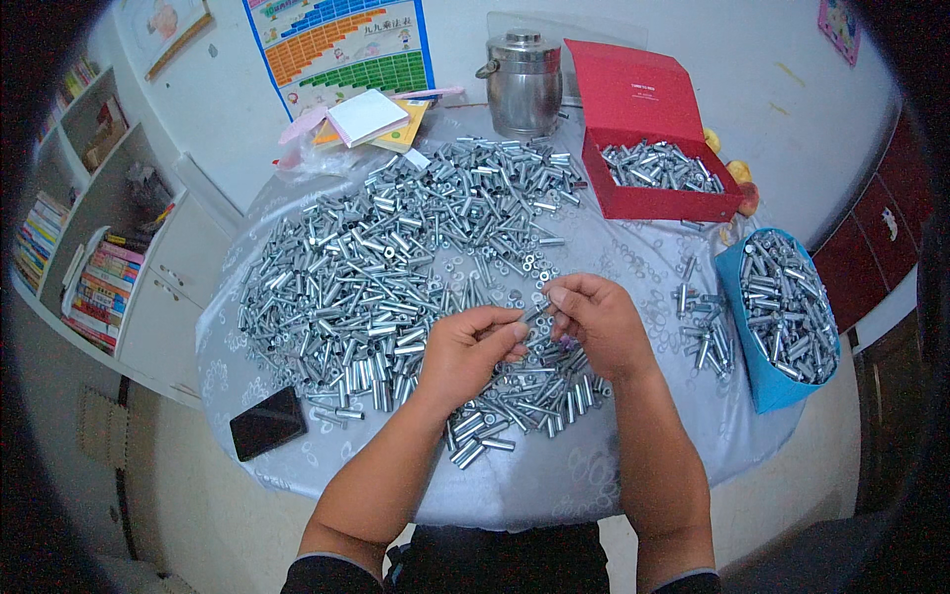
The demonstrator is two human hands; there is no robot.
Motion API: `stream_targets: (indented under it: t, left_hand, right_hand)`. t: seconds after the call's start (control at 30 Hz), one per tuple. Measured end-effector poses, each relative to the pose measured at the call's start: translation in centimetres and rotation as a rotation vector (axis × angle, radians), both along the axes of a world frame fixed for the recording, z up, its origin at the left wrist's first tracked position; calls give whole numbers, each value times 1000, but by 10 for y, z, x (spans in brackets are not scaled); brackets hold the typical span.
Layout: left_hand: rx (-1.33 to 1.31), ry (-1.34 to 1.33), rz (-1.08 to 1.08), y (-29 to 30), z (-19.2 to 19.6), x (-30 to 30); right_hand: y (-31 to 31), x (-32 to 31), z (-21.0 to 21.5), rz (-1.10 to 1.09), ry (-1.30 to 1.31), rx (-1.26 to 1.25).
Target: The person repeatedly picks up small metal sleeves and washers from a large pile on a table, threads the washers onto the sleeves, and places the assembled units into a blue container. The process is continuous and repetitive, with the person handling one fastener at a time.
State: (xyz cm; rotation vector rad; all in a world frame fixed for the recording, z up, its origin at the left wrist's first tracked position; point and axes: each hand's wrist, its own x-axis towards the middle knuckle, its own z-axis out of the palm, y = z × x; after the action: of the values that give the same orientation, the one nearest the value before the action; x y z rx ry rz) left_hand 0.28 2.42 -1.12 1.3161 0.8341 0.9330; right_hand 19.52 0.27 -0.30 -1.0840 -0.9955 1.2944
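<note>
Okay, fingertips first: left hand (470, 351) and right hand (594, 322) meet above the near middle of the round table (554, 475), thumbs and forefingers pinched nearly closed on one small metal sleeve (535, 313) held between the two hands, short, silvery, tube-shaped; whether a second part sits on it is too small to tell. Other fingers of both hands curled in loosely. The sleeve hangs just above the near edge of the big pile of sleeves (396, 257), same shiny zinc-grey tubes, which covers most of the table's left and centre and runs under both hands. A smaller cluster (708, 332) lies right of the right hand, apart from the pile. Further right, at the table's edge, a blue bag (767, 381) stands open, full of the same tubes. Beyond the pile on the far right, a red box (653, 203) with lid raised, also holding tubes. Left of that box, a steel lidded pot (522, 84). Far left of the pot, a white notepad (366, 117) on coloured books. A black phone (267, 423) lies at the table's near-left edge, well apart from the left hand. A bookshelf (94, 257) stands off the table to the left. Table cover is pale with a circle pattern.
</note>
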Motion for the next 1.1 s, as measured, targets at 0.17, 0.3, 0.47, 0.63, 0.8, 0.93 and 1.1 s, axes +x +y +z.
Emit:
stream_targets:
  t: [0.17, 0.3, 0.47, 0.63, 0.8, 0.93, 1.1]
  left_hand:
    - [13, 21, -3, 0, 0, 0]
    - [-31, 6, -9, 0, 3, 0]
    - [-53, -26, -3, 1, 4, -1]
    - [-44, -49, 13, 1, 3, -1]
    - [-18, -25, 9, 0, 3, 0]
    - [-14, -14, 13, 0, 3, 0]
    - [-23, -19, 15, -1, 5, 0]
  right_hand:
    - [-2, -2, 2, -5, -59, 15]
    - [-3, -7, 5, -11, -219, 96]
    - [-2, -10, 3, -14, -202, 118]
    - [-1, -11, 4, -75, -102, 55]
    - [1, -7, 1, -50, -99, 88]
    - [1, -11, 1, -67, -178, 150]
    - [-1, -14, 5, -84, -236, 191]
